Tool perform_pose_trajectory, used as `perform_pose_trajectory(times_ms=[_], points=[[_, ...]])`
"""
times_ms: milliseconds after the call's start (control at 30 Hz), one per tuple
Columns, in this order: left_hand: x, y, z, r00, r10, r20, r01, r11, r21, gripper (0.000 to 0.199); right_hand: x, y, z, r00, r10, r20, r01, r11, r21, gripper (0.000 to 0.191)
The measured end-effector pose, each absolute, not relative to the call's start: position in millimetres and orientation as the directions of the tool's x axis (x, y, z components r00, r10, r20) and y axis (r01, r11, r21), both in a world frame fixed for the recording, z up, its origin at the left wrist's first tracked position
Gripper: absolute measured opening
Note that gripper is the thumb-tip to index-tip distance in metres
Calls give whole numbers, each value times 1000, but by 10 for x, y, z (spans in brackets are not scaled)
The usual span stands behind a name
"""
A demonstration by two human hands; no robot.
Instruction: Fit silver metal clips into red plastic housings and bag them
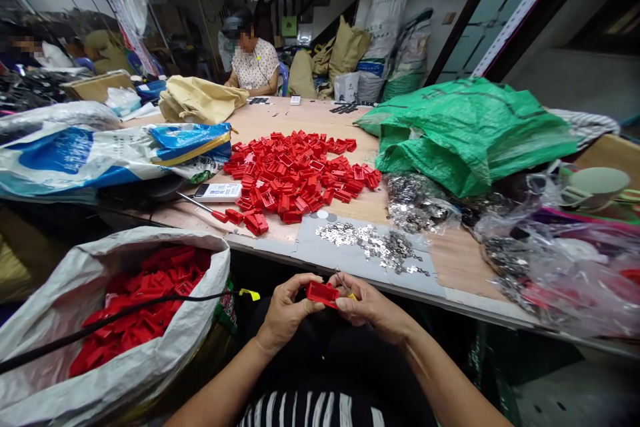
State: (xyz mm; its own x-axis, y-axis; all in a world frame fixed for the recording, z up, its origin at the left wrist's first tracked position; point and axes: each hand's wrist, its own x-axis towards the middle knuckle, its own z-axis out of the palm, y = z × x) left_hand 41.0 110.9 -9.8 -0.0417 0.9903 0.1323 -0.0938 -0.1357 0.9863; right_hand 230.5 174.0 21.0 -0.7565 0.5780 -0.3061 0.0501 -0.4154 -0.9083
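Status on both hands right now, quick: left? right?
Left hand: closed, holding one end of a red plastic piece.
Right hand: closed at the other end, also holding a slim, partly yellow item, mostly hidden.

Left fingers (295, 283): I see them gripping a red piece (323, 293).
Right fingers (350, 305): at its other end, around a small yellow item (353, 295) I can't identify.
Counter (460, 267): red pile (300, 177), silvery metal pieces (380, 243).
White sack (190, 327): more red parts (145, 310).

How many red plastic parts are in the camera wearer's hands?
1: a red plastic part, held between the left hand and right hand, just before the table. Another could be hidden behind the fingers.
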Motion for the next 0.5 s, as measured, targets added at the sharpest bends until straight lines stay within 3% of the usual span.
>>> perform_pose_trajectory(times_ms=[67,133,233,333,500], points=[[397,1111,-150,-90,995,38,-240,-59,969,32,2271,1903,275,-711,644,-284,144,-263,-954,41],[392,1116,-185,-142,990,-11,-339,-38,940,32,2239,2108,336,-593,785,-181,297,5,-955,30],[380,1133,-212,-170,984,-47,-408,-27,913,34,2166,2398,374,-478,878,12,621,348,-703,12],[357,1151,-224,-155,986,-65,-443,-11,896,35,2048,2573,352,-482,875,40,774,447,-449,10],[306,1175,-242,-155,984,-84,-481,-1,877,34,1868,2656,303,-479,877,29,816,457,-354,5]])
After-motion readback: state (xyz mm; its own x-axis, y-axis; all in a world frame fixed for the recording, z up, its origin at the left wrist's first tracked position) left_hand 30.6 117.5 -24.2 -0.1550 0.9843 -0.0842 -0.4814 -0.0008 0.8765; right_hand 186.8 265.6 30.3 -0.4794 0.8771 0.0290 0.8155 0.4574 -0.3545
